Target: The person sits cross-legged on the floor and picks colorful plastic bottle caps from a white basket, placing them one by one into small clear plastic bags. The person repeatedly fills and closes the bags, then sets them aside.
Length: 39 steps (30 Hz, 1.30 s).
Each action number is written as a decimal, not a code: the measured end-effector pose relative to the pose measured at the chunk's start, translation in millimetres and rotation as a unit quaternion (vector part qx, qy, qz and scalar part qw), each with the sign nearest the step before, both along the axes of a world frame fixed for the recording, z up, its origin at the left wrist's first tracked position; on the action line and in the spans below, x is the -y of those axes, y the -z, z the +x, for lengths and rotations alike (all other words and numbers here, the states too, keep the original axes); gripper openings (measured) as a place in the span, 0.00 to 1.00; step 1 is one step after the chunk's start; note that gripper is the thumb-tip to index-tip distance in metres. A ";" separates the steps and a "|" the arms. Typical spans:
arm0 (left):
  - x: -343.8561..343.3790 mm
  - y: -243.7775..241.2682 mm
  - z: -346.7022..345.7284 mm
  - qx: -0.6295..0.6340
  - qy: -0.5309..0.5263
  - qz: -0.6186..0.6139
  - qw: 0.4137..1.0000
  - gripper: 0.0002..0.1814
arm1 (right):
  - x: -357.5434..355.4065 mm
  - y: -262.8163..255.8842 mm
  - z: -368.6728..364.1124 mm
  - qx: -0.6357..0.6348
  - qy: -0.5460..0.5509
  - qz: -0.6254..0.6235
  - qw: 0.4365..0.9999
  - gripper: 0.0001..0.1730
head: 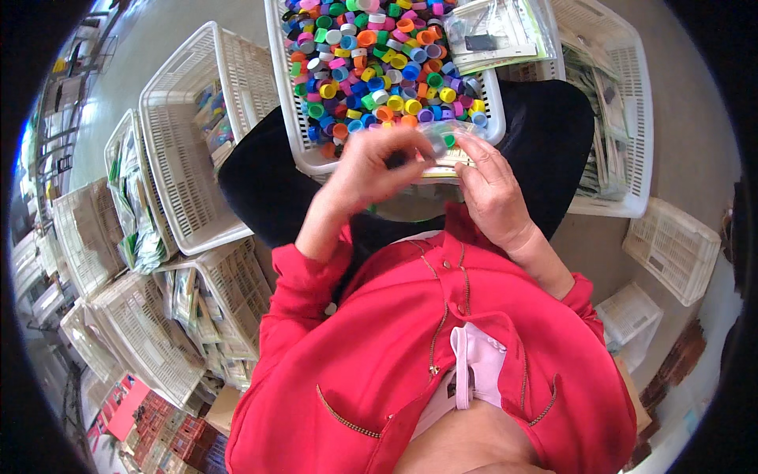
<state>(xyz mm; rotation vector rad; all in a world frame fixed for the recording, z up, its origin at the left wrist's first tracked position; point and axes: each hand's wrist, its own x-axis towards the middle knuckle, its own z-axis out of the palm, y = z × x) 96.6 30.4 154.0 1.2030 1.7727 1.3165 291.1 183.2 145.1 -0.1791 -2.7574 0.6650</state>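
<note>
My right hand (492, 188) grips a clear plastic bag (465, 128) by its right side, over the near rim of a white plastic crate (294, 127). Inside or beneath the clear film show a green plastic cap (449, 141) and a printed card (455, 161). On the bag's left side is my left hand (379, 163), blurred, its thumb and forefinger curled close to the film; whether they pinch it cannot be told. Loose plastic caps (379, 71) in many colours fill the crate. Bagged cards (500, 35) lie in a stack on the crate's right edge.
A white crate (228, 77) with colourful packs stands to the left. At the right, another crate (642, 130) holds bagged cards. More crates (148, 332) with flat packs are at the lower left. An upturned crate (672, 252) rests on the floor at the right.
</note>
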 end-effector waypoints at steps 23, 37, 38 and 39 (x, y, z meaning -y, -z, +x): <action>-90.7 170.8 -128.2 -0.319 -0.146 -0.265 0.898 0.21 | -6.7 10.8 21.5 0.005 0.012 0.018 1.000 0.13; -95.6 179.6 -125.6 -0.424 -0.165 -0.122 0.882 0.15 | -5.7 21.7 46.1 0.046 0.061 0.038 0.996 0.13; -105.5 182.3 -121.7 -0.406 -0.153 -0.110 0.895 0.15 | -1.6 21.1 51.2 0.051 0.058 0.039 0.996 0.13; -119.3 181.8 -118.6 -0.390 -0.143 -0.093 0.905 0.15 | 0.1 22.5 54.4 0.052 0.056 0.042 0.996 0.12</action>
